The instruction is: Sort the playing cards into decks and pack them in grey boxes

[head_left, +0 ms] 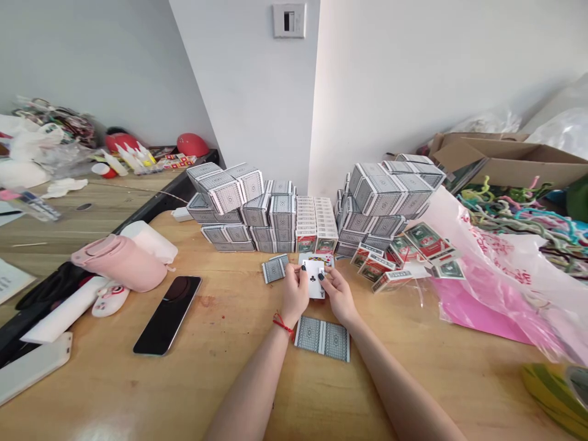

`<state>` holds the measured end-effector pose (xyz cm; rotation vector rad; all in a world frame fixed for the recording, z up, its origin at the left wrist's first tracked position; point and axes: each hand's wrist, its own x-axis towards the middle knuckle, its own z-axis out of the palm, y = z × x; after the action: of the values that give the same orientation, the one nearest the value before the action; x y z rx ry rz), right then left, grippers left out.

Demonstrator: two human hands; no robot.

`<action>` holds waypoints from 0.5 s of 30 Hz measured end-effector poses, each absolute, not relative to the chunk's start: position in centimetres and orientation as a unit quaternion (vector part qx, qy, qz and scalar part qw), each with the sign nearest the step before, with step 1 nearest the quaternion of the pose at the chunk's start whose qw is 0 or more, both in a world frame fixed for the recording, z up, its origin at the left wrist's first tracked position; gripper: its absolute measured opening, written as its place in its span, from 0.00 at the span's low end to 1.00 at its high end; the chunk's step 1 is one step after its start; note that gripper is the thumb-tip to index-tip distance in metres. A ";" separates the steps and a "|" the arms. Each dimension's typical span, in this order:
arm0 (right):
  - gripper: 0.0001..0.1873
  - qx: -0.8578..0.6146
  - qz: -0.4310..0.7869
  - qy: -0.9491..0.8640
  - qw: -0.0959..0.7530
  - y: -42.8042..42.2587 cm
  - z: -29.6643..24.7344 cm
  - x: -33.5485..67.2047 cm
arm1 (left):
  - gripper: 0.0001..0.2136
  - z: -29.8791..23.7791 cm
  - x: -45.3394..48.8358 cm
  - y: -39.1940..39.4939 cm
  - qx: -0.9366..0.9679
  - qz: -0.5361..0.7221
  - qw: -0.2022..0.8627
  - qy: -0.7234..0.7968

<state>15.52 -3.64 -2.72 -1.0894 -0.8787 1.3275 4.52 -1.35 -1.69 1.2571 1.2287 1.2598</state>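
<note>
Between my two hands, playing cards [313,288] are held face up, an ace of clubs on top. My left hand [296,286], with a red string bracelet at its wrist, pinches their left edge. On the right edge, my right hand [337,294] grips with the thumb on the face. How many cards are in the hold I cannot tell. Just beyond lies a face-up court card [327,260], partly covered. Left of my left hand are face-down cards [274,269]. Two grey-patterned face-down stacks of cards [321,339] lie side by side between my forearms.
Grey-backed card blocks [225,193] are piled at the back left, more blocks [381,196] at the back right. Card boxes [316,220] stand in rows between them; loose boxes [379,266] lie right. A phone [168,315], pink bottle [122,263], pink plastic bag [487,306] and tape roll [551,386] lie around.
</note>
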 end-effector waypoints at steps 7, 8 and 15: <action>0.16 -0.475 0.541 -0.373 0.585 -3.8 -2.3 15.5 | 0.08 -1.8 4.7 -1.6 0.516 0.509 0.493 0.480; 0.15 -0.479 0.534 -0.372 0.589 -3.8 -2.3 15.5 | 0.08 -1.9 4.7 -1.6 0.515 0.511 0.499 0.474; 0.11 -0.494 0.503 -0.380 0.598 -3.6 -2.5 15.7 | 0.11 -2.0 4.8 -1.6 0.507 0.499 0.539 0.452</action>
<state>15.69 -3.62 -2.52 -1.1459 -0.8824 1.1677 4.78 -1.58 -1.97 1.2049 1.0759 1.1860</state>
